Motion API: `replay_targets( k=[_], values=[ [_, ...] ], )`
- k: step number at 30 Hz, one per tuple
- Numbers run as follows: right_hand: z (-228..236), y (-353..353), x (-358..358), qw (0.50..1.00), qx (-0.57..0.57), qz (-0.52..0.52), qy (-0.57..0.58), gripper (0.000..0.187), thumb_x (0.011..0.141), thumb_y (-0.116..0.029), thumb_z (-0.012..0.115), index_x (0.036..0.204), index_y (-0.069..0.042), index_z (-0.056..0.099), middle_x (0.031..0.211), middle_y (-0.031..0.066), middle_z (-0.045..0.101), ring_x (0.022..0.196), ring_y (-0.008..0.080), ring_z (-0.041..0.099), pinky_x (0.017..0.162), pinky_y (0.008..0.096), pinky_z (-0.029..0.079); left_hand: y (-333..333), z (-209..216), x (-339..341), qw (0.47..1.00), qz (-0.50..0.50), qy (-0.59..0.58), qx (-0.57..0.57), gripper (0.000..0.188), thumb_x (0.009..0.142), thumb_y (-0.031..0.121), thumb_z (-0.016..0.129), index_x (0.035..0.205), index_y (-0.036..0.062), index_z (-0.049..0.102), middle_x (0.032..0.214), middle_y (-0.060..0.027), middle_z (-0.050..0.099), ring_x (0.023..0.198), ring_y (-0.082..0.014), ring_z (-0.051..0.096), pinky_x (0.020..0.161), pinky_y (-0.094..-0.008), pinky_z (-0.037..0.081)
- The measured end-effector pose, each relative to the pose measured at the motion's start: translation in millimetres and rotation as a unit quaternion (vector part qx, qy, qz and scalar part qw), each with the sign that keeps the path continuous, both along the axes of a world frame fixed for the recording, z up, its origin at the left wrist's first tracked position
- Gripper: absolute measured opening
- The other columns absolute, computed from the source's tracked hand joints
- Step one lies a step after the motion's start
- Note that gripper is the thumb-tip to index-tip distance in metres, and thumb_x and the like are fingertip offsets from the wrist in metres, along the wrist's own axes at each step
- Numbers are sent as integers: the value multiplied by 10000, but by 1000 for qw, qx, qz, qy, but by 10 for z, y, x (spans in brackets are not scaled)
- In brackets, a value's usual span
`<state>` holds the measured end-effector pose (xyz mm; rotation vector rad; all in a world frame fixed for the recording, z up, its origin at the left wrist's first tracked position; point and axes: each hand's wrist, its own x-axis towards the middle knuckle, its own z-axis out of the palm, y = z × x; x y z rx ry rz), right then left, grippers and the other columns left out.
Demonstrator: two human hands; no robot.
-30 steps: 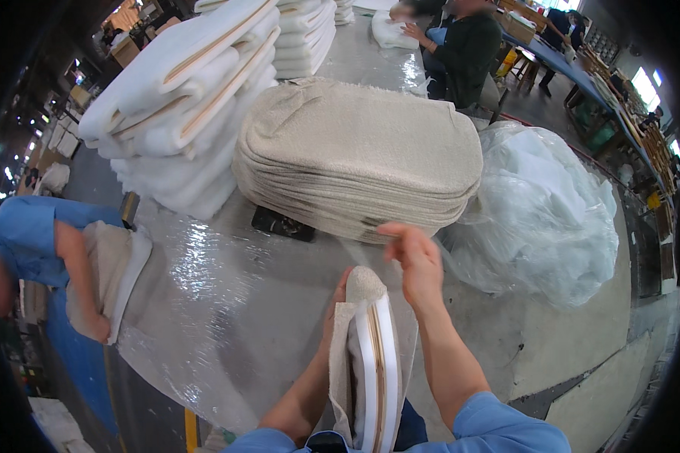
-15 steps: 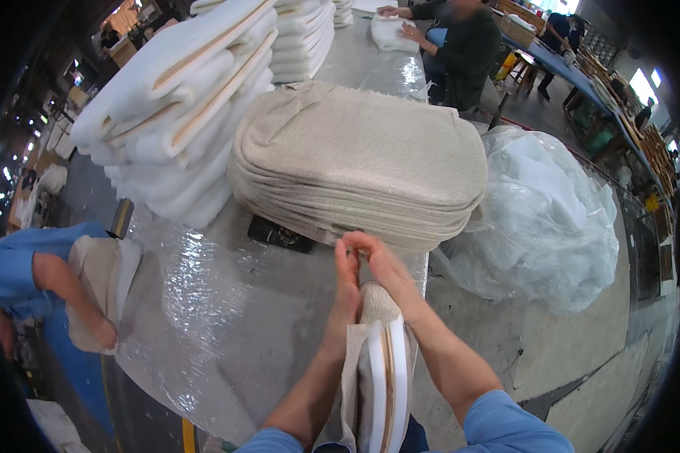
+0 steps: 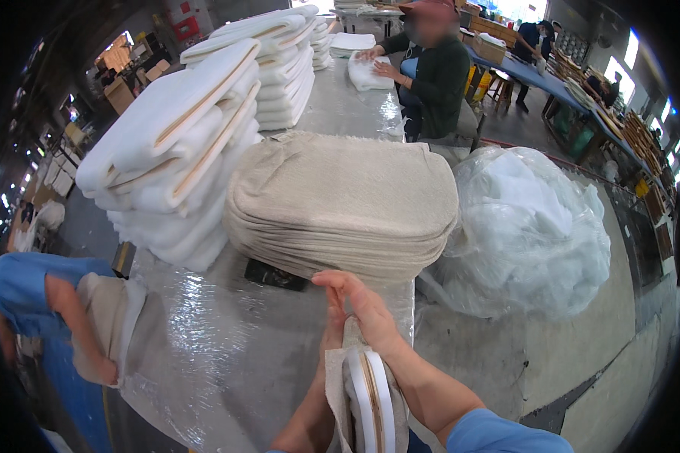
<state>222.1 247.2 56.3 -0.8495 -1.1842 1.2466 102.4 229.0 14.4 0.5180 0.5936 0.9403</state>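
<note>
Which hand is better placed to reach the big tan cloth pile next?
Probably the right hand: its fingertips look nearer the tan cloth pile, while the left hand is partly hidden behind the right.

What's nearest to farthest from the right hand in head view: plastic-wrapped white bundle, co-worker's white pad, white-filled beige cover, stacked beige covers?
From the right hand:
1. White-filled beige cover: right by it, toward the body.
2. Stacked beige covers: just ahead.
3. Plastic-wrapped white bundle: off to the right.
4. Co-worker's white pad: farthest ahead.
</note>
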Motion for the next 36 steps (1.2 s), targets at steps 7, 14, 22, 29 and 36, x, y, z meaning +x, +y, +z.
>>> replay_targets(
  k=[7,14,22,29,36],
  values=[
    [40,-174,3,996,78,-8,-45,739,1120,-593,391,1534,-2,547,1611,203,457,1517,329,404,1258,460,276,-97,212,-24,993,13,98,70,808,1121,646,415,1678,96,214,1594,-117,396,1480,-233,407,1218,-380,354],
    [44,-424,36,998,42,11,-37,829,1098,-587,469,1676,-7,336,1629,192,417,1492,316,412,1258,445,280,-155,518,22,978,43,179,98,850,1128,639,409,1723,91,148,1614,-137,389,1492,-240,396,1229,-388,333],
    [-113,-466,14,999,11,17,-29,825,1105,-512,525,1709,-15,262,1667,173,388,1533,290,374,1283,407,246,-200,554,-59,944,-1,252,213,865,1145,582,362,1735,27,58,1748,-206,186,1615,-315,204,1298,-408,217],
    [-159,-506,73,997,-61,47,-25,926,1083,-618,502,1738,-49,177,1727,190,300,1609,289,265,1303,399,179,-226,378,-54,936,1,252,247,972,1096,707,379,1740,33,101,1692,-160,315,1574,-268,297,1281,-394,227],
    [-195,-589,91,995,-92,30,15,905,1093,-541,556,1745,-66,146,1767,171,252,1638,272,228,1317,383,158,-307,338,0,952,0,232,198,891,1127,614,410,1730,18,133,1741,-177,268,1610,-289,264,1302,-394,215]
  ],
)
